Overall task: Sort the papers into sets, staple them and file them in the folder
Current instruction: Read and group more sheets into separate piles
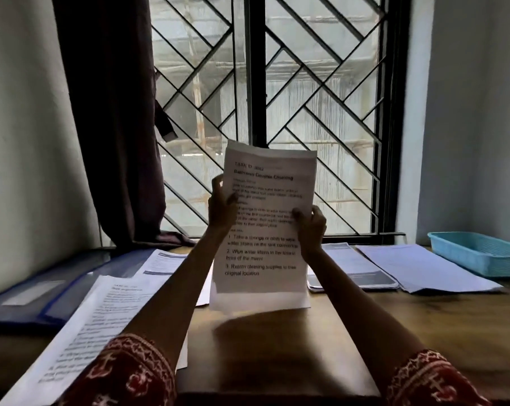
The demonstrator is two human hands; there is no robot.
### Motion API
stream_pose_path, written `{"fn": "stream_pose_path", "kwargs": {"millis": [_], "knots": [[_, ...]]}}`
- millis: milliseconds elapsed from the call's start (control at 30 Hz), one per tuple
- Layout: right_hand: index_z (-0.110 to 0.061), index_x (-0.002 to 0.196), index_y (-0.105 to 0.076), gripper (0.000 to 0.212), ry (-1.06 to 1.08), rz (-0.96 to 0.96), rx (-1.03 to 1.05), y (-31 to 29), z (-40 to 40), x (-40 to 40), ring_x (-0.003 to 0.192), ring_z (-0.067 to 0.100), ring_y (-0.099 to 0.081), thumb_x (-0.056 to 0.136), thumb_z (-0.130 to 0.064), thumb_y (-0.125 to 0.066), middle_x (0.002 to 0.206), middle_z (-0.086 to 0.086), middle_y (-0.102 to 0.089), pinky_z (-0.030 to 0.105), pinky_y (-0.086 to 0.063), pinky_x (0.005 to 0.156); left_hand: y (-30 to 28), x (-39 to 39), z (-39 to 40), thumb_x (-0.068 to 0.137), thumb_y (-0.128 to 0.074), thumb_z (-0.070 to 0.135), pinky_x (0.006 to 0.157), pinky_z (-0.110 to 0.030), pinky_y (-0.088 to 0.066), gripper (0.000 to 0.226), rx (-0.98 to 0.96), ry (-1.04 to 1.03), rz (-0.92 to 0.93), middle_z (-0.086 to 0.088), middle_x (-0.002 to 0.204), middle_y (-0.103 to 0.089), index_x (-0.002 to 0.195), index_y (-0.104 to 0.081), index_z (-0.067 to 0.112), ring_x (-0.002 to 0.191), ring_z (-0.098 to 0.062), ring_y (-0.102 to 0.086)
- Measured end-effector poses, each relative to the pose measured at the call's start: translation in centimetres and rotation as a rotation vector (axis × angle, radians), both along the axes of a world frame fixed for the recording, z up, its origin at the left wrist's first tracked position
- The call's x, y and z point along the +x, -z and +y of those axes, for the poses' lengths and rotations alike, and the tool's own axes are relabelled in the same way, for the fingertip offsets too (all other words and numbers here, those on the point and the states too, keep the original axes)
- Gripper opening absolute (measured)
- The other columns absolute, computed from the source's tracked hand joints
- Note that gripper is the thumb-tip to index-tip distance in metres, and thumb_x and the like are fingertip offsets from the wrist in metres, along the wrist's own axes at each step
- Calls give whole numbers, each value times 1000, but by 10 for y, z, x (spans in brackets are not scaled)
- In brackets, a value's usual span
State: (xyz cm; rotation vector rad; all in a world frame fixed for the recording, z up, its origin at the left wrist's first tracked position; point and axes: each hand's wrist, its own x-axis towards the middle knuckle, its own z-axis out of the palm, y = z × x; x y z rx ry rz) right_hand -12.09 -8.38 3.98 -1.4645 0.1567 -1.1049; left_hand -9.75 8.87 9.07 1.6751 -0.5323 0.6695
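Head view. Both hands are holding a printed sheet (264, 230) upright above the wooden table (321, 332), in front of a barred window (265, 98). The left hand (222, 208) is gripping the sheet's left edge, thumb lying across the printed face and fingers curled behind it. The right hand (311, 227) is pinching the right edge lower down, thumb on the front and fingers wrapping round the back. The sheet's bottom edge is hanging just above the table top and casting a shadow there; whether a second sheet is lying behind the first cannot be told.

On the left of the table a blue folder (40, 291) is lying flat near the wall, with a sheet of printed paper (81, 338) overlapping its near edge and another printed paper (163, 262) resting beyond it, partly hidden by the left forearm. To the right, a stack of papers (356, 268) is lying just beside further plain sheets (417, 265), and a light blue plastic tray (482, 253) is sitting at the far right corner. A dark curtain (113, 127) is hanging at the window's left side. Patterned red sleeves (131, 373) are showing at the bottom edge.
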Motion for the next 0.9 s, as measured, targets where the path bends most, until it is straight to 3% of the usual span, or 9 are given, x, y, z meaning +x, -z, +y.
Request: {"fn": "stream_pose_path", "kwargs": {"millis": [67,167,300,333,433,500,633,733,900], "knots": [[-8,91,-55,13,40,-47,-46,-6,2,-10,69,21,-57,87,-17,-64,80,9,-62,32,-47,61,1,-7,4,92,-45,3,74,-26,-41,45,-19,-23,10,-15,121,-58,134,-35,10,101,-27,-57],[-6,101,-53,29,9,-42,-52,6,3,-23,67,22,-61,86,-27,-66,79,10,-65,33,-53,62,23,-17,14,92,-52,18,76,-26,-39,45,-29,-27,69,-16,121,-58,133,-36,8,108,-32,-57],[-11,97,-55,20,-10,104,-120,39,3,-30,76,31,-66,84,-21,-67,89,13,-68,46,-57,69,66,-32,21,63,-41,79,74,-30,-45,97,-14,47,129,-10,102,-61,125,-42,4,90,-24,-60],[-13,94,-57,14,-3,140,-153,44,4,-30,78,32,-66,83,-16,-66,89,12,-68,49,-57,69,73,-31,22,64,-41,77,73,-32,-45,94,3,44,136,-11,99,-60,120,-45,2,89,-24,-60],[-9,97,-59,14,17,190,-227,41,9,-33,81,33,-65,83,-8,-59,90,10,-66,50,-56,71,73,-29,26,84,-48,31,74,-34,-44,44,16,-34,121,-21,105,-63,112,-49,-3,95,-35,-61],[-9,100,-59,17,61,182,-262,31,13,-36,83,33,-65,83,-8,-58,93,12,-67,50,-55,73,65,-25,31,90,-54,13,77,-36,-47,30,-29,-66,119,-23,107,-64,115,-49,-4,97,-34,-61],[-9,105,-60,24,146,181,-271,19,20,-39,89,33,-64,82,-8,-55,98,13,-68,45,-54,77,69,-11,66,92,-53,13,84,-41,-49,23,15,-121,259,-22,106,-65,112,-54,0,101,-34,-62],[-8,104,-60,23,152,229,-282,25,24,-40,91,34,-63,82,-7,-55,99,16,-68,42,-53,76,98,-11,118,92,-49,15,97,-39,-40,28,246,-384,450,-21,124,-56,117,-54,6,118,-36,-51],[-4,103,-60,21,165,380,-293,55,31,-40,95,38,-60,83,-6,-55,102,22,-65,35,-42,71,140,-26,203,88,-52,20,109,-55,-24,56,534,-808,727,-23,144,-31,138,-34,2,135,-40,-25]]}}
